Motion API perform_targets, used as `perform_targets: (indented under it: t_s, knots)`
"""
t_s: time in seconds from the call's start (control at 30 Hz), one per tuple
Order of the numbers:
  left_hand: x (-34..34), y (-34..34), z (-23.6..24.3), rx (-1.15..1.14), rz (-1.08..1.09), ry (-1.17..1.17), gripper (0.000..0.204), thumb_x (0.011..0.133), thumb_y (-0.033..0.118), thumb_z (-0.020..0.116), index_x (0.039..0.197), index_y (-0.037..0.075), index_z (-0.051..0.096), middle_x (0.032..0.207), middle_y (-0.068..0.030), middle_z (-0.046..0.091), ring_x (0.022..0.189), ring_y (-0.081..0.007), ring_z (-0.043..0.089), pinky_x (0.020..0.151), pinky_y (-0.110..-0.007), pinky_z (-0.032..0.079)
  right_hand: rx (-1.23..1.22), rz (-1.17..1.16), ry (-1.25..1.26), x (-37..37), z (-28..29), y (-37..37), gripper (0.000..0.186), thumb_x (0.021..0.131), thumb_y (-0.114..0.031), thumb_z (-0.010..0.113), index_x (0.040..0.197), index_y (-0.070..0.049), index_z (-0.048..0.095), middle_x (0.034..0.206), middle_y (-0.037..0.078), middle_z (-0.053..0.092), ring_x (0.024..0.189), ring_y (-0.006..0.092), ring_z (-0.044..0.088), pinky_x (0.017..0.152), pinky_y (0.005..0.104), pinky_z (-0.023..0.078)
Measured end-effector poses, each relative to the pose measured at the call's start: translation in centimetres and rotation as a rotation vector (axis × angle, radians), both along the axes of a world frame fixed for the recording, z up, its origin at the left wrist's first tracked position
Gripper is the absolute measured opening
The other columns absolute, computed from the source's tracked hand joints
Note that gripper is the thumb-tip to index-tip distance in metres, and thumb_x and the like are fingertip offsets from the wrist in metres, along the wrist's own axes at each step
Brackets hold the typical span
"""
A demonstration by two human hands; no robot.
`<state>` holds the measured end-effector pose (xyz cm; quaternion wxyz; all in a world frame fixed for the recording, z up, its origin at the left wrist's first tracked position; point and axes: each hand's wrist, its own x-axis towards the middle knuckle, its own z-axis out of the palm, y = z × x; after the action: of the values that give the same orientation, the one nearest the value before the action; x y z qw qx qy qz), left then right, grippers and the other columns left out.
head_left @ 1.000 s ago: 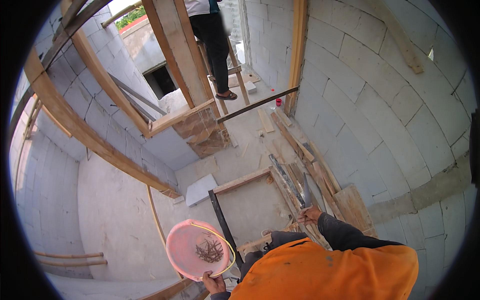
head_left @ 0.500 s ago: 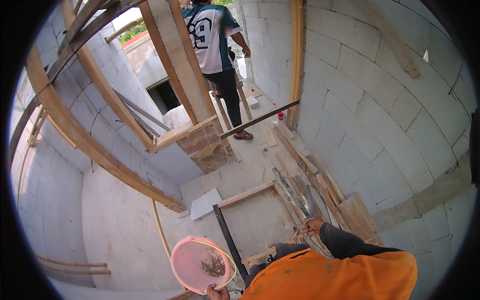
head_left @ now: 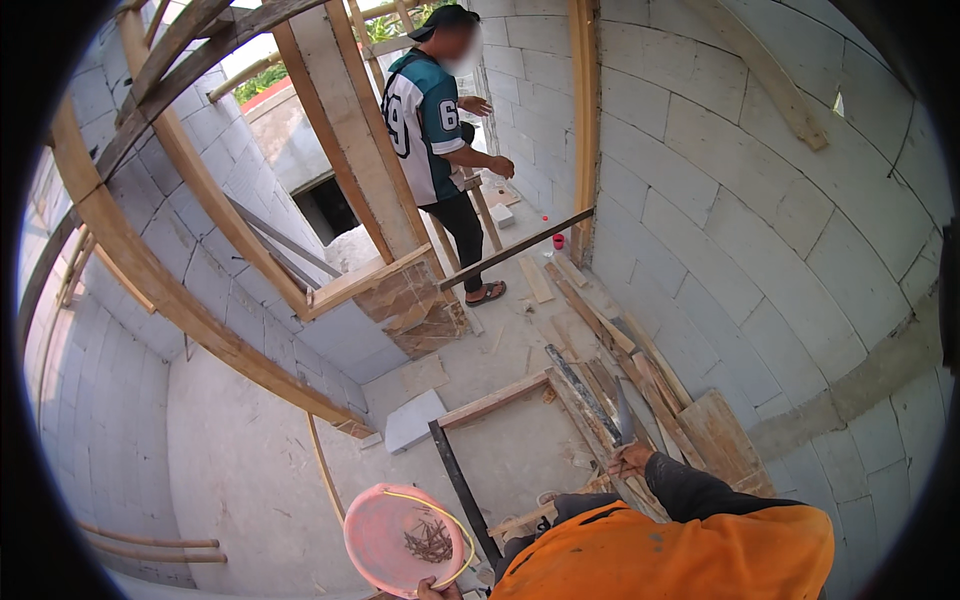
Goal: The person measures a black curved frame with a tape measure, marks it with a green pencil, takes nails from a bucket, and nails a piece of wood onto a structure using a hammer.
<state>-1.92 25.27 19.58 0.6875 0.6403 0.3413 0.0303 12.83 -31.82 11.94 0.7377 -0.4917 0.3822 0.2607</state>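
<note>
Below, dusty concrete floor, block walls; left hand grips pink bowl; right hand clasps blade.

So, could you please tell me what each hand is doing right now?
Left hand: closed on the pink bowl's rim.
Right hand: closed on a metal tool.

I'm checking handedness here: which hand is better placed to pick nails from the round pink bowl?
Probably right. The left hand grips the round pink bowl at its rim, so it's occupied; the right hand rests near the planks, though it may hold a tool.
</note>
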Motion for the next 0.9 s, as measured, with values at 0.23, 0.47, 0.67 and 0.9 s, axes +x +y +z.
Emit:
perform_targets:
  t_s: [0.23, 0.47, 0.67, 0.9]
  knots:
    - [1.7, -2.1, 4.4, -0.554, 0.486, 0.129, 0.012, 0.089, 0.013, 0.061, 0.080, 0.010, 0.054, 0.072, -0.0027, 0.053, 0.065, -0.0179, 0.055, 0.056, -0.031, 0.048, -0.167, 0.082, 0.120, 0.4, 3.4, 1.3, 0.015, 0.106, -0.011, 0.042, 0.106, -0.002, 0.055, 0.116, 0.021, 0.072, 0.082, 0.0253, 0.075, 0.077, 0.0439, 0.064]
    - [1.3, -3.0, 5.4, -0.617, 0.500, 0.067, 0.009, 0.087, 0.010, 0.061, 0.081, 0.008, 0.055, 0.075, -0.0055, 0.057, 0.069, -0.0208, 0.059, 0.063, -0.033, 0.054, -0.193, 0.036, 0.124, -0.2, 2.7, 1.0, 0.012, 0.104, -0.008, 0.044, 0.107, 0.000, 0.054, 0.106, 0.021, 0.075, 0.074, 0.0249, 0.075, 0.072, 0.0430, 0.065]
    - [1.1, -2.6, 4.9, -0.671, 0.519, 0.070, 0.006, 0.086, 0.007, 0.061, 0.084, 0.006, 0.056, 0.076, -0.0073, 0.058, 0.073, -0.0225, 0.061, 0.066, -0.034, 0.056, -0.170, 0.027, 0.108, -0.3, 3.1, 0.9, 0.012, 0.103, -0.007, 0.044, 0.108, -0.001, 0.054, 0.109, 0.022, 0.075, 0.078, 0.0261, 0.076, 0.074, 0.0433, 0.066]
    - [-0.3, -2.0, 2.1, -0.709, 0.527, 0.024, 0.014, 0.086, 0.004, 0.063, 0.098, 0.000, 0.059, 0.088, -0.0106, 0.061, 0.079, -0.0233, 0.062, 0.071, -0.035, 0.057, -0.060, -0.013, 0.052, -0.5, 1.4, 0.5, 0.020, 0.105, -0.016, 0.054, 0.118, -0.002, 0.057, 0.136, 0.033, 0.058, 0.114, 0.0444, 0.066, 0.090, 0.0535, 0.061]
